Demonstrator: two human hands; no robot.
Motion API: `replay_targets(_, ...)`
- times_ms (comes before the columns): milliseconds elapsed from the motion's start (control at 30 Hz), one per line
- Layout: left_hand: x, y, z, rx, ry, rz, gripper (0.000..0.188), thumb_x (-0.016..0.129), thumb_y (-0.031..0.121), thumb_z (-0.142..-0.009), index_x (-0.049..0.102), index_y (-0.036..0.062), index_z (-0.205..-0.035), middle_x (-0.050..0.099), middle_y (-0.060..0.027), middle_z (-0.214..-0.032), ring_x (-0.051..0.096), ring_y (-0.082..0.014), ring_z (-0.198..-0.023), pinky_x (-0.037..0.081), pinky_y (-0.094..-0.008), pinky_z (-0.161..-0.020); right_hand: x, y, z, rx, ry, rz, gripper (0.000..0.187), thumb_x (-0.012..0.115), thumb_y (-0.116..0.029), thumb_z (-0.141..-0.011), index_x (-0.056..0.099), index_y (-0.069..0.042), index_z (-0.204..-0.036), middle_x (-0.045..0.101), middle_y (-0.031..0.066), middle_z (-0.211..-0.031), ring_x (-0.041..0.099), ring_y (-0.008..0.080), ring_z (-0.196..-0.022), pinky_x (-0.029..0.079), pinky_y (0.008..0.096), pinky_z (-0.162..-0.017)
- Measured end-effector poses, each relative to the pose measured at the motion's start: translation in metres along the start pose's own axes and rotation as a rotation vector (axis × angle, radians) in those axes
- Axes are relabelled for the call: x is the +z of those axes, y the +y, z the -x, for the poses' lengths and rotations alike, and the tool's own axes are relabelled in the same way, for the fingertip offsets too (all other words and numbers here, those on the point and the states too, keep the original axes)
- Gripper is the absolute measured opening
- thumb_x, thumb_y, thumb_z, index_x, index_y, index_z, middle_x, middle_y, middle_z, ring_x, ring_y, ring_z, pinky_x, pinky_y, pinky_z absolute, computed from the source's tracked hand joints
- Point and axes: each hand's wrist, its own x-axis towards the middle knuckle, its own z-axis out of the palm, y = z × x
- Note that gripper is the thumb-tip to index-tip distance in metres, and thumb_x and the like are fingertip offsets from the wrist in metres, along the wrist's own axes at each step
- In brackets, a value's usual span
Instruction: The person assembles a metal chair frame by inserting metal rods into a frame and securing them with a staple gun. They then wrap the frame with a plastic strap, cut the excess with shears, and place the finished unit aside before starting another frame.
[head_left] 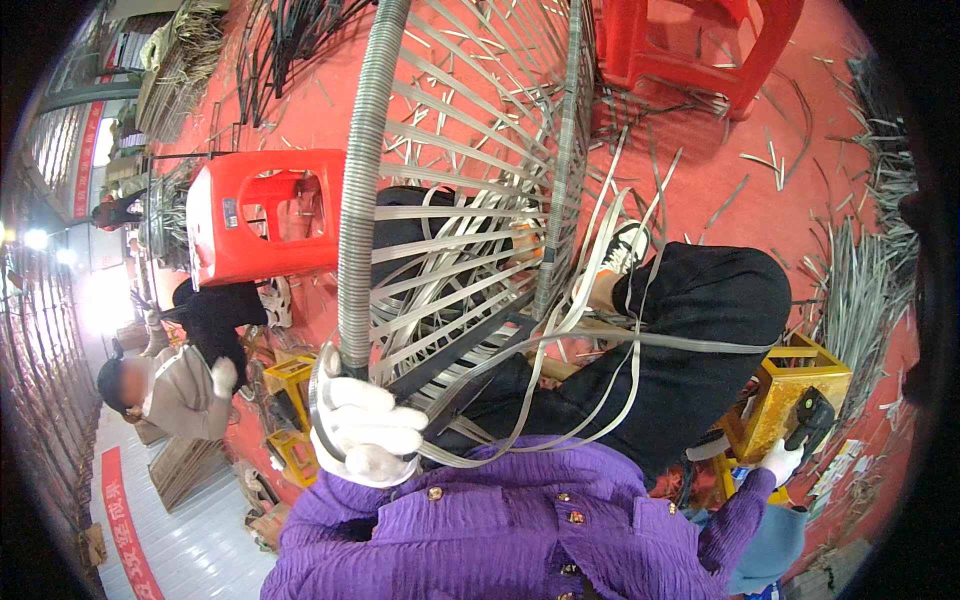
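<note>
The left hand [368, 432], in a white glove, is closed around the lower end of a thick rim bar [360, 190] wrapped in grey strip, part of a large woven frame [470, 180] that rests across the person's lap. Flat grey strips [450, 290] run crosswise between this bar and a second wrapped bar [565, 160] further right, and loose ends [600, 380] loop down over the black trousers [700, 330] just beside the gloved hand. The frame leans away from the person, its far part reaching out over the red floor [780, 190].

The right hand [782, 462], also in a white glove, is low at the right, well apart from the frame, next to a black tool [812, 420] and a yellow box-shaped stand [800, 385]; whether its grip is closed on the tool cannot be told. A purple jacket [500, 530] fills the lower edge of the view.

A red plastic stool [265, 215] stands on the floor left of the frame, and another red stool [700, 45] stands at the far right. Cut strip scraps [860, 300] lie scattered along the right side of the floor. At the left, another person in a beige top [180, 395] bends over near small yellow stands [290, 380].
</note>
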Motion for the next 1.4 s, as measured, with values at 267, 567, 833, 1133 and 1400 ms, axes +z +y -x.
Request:
replay_targets(267, -0.027, 0.004, -0.006, -0.058, -0.322, 0.047, 0.028, 0.053, 0.025, -0.092, 0.071, 0.0161, -0.074, 0.074, 0.0009, -0.077, 0.067, -0.0097, -0.082, 0.044, -0.0342, -0.099, -0.145, -0.065, -0.039, -0.032, -0.449, -0.808, 0.015, 0.060, -0.015, -0.087, 0.057, -0.002, -0.095, 0.055, 0.0030, -0.072, 0.052, 0.0136, -0.066, 0.046, 0.0287, -0.065)
replay_targets(567, -0.032, 0.012, -0.022, -0.110, -0.441, 0.066, 0.022, 0.056, 0.024, -0.089, 0.075, 0.0161, -0.080, 0.075, -0.0006, -0.085, 0.067, -0.0098, -0.087, 0.044, -0.0301, -0.097, -0.296, -0.339, 0.088, -0.410, -1.387, -1.172, 0.027, 0.063, -0.017, -0.086, 0.056, 0.005, -0.102, 0.053, 0.0093, -0.059, 0.053, 0.0186, -0.044, 0.043, 0.0308, -0.040)
replay_targets(833, -0.034, 0.010, -0.018, -0.033, -0.432, 0.033, 0.019, 0.058, 0.028, -0.087, 0.073, 0.0208, -0.079, 0.073, 0.0033, -0.088, 0.062, -0.0119, -0.090, 0.038, -0.0352, -0.101, -0.278, -0.468, 0.168, -0.396, -2.253, -0.358, 0.012, 0.068, -0.005, -0.085, 0.058, 0.000, -0.083, 0.055, 0.0051, -0.058, 0.055, 0.0137, -0.051, 0.045, 0.0296, -0.050)
replay_targets(1133, -0.032, 0.005, -0.007, 0.097, -0.368, -0.053, 0.015, 0.060, 0.032, -0.086, 0.071, 0.0261, -0.077, 0.070, 0.0077, -0.091, 0.057, -0.0143, -0.093, 0.032, -0.0409, -0.106, -0.255, -0.505, 0.182, -0.557, -2.380, -0.062, 0.011, 0.066, 0.000, -0.082, 0.059, 0.001, -0.089, 0.056, 0.0044, -0.058, 0.054, 0.0127, -0.050, 0.044, 0.0276, -0.048)
replay_targets(1400, -0.032, 0.001, -0.005, 0.162, -0.333, -0.089, 0.012, 0.062, 0.036, -0.084, 0.069, 0.0308, -0.076, 0.068, 0.0117, -0.093, 0.052, -0.0164, -0.097, 0.026, -0.0460, -0.110, -0.261, -0.516, 0.186, -0.670, -2.364, -0.031, 0.015, 0.066, -0.004, -0.082, 0.060, -0.002, -0.068, 0.058, 0.0050, -0.056, 0.055, 0.0121, -0.048, 0.045, 0.0277, -0.048)
